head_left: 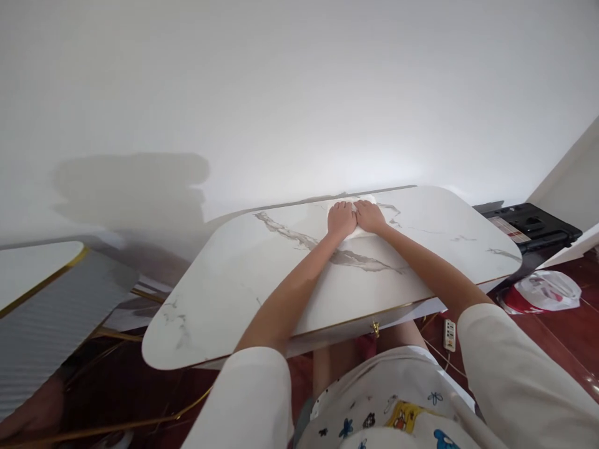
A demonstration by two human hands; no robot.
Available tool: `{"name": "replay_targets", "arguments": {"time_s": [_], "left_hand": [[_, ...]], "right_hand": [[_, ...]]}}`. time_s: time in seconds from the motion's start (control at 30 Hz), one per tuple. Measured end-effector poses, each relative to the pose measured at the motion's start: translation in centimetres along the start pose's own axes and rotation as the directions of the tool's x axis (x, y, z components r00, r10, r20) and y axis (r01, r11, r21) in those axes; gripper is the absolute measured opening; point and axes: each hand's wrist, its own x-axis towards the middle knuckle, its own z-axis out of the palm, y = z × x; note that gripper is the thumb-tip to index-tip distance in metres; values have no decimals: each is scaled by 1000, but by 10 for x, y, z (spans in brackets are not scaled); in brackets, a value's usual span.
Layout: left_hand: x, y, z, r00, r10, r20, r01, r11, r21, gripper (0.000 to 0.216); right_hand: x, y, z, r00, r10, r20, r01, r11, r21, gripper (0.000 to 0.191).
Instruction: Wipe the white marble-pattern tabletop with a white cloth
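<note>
Cloth [352, 233], white, lies at far edge of table [234, 280], near wall [299, 93]. Left hand [341, 219] and right hand [369, 216] rest on it palm-down, side by side, touching, fingers held together, pressing flat; no pinch seen. Both arms stretched across marble top. Power strip [449, 335] and red-white bag [543, 292] on floor at right.

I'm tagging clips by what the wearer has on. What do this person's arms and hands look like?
The left hand and right hand are bare: no gloves, no ring or watch visible. The forearms are uncovered. The left sleeve and right sleeve are loose, white and short, part of a white top with small coloured cartoon prints.
</note>
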Motion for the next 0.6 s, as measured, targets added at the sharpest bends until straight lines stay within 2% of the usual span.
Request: {"name": "replay_targets", "arguments": {"time_s": [0.13, 0.33, 0.47, 0.6], "left_hand": [[-43, 3, -15, 997, 69, 15, -70, 998, 11, 30], [-112, 9, -39, 989, 143, 46, -146, 988, 55, 32], [-147, 19, -54, 991, 127, 45, -130, 990, 63, 36], [-174, 24, -60, 996, 94, 12, -94, 995, 31, 40]], "right_hand": [[-44, -25, -8, 1000, 12, -2, -12, 1000, -24, 37], [-109, -59, -22, 998, -45, 33, 47, 997, -63, 40], [-141, -74, -31, 997, -66, 51, 68, 996, -51, 45], [-165, -83, -34, 995, -80, 53, 81, 997, -9, 49]]}}
